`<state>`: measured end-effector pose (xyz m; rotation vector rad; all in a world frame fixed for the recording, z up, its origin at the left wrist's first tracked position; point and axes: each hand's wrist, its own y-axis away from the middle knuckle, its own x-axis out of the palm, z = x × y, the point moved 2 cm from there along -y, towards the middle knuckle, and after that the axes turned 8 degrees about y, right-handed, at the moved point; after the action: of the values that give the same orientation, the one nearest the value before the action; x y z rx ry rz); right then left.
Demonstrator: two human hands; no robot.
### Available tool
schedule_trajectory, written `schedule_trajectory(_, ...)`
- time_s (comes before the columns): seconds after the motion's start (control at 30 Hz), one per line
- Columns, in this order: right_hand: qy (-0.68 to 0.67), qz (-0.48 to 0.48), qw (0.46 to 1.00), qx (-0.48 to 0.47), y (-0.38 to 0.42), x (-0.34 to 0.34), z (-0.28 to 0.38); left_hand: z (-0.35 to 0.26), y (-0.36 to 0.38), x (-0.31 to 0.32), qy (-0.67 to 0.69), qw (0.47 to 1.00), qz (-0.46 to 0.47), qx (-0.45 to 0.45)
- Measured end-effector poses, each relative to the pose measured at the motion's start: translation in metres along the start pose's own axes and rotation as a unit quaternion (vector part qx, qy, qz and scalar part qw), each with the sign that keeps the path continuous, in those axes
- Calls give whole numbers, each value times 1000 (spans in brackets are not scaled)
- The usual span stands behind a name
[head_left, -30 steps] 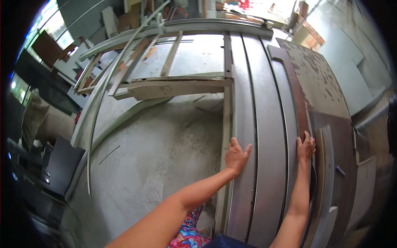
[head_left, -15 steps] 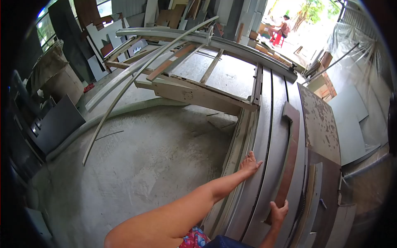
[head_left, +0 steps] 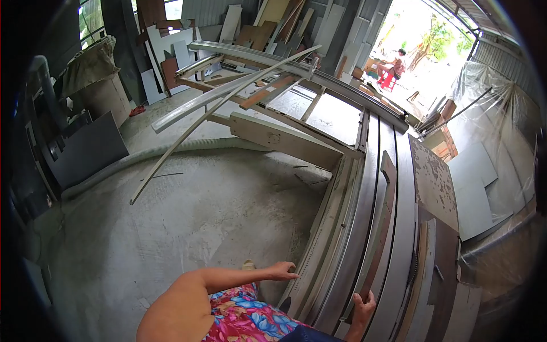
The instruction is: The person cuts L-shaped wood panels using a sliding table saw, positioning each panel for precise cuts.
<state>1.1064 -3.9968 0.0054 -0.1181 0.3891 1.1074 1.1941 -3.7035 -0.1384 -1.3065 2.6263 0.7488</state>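
Observation:
My right hand grips the near end of a long reddish-brown wooden board, thumb on the left and fingers on the right. The board lies lengthwise along the grey metal saw table, and its far end has a stepped, hook-like notch. My left hand is beside the table's left rail, near small marks along its edge. Its fingers are slightly bent and apart, with nothing in them.
A wooden fence strip and a blue pen lie right of the board. Ahead, a frame carries long strips jutting leftward. A hose crosses the floor. A person sits outside on a red stool.
My left hand has come off the metal table and drawn back toward my body. The board has shifted left across the table, still in my right hand. The view has tilted up.

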Motion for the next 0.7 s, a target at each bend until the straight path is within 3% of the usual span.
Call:
schedule_trajectory(0.13, -30, 32, 999, -29, -3, 43, 23, -56, 31, -8, 73, 992, 62, 81)
schedule_trajectory(0.3, -78, 57, 989, -112, -27, 144, 82, -117, 68, -59, 178, 971, 94, 130)
schedule_trajectory(0.43, -124, 59, 979, -149, -48, 260, 130, -88, 66, -120, 141, 970, -35, 197)
schedule_trajectory(0.53, -154, 74, 969, -178, -57, 349, 179, -83, 88, -199, 141, 976, -129, 109)
schedule_trajectory(0.67, -203, 108, 954, -191, -51, 445, 249, -24, 76, -281, 138, 934, -274, 183)
schedule_trajectory(0.7, -206, 123, 951, -196, -56, 467, 257, -35, 90, -308, 142, 937, -280, 154)
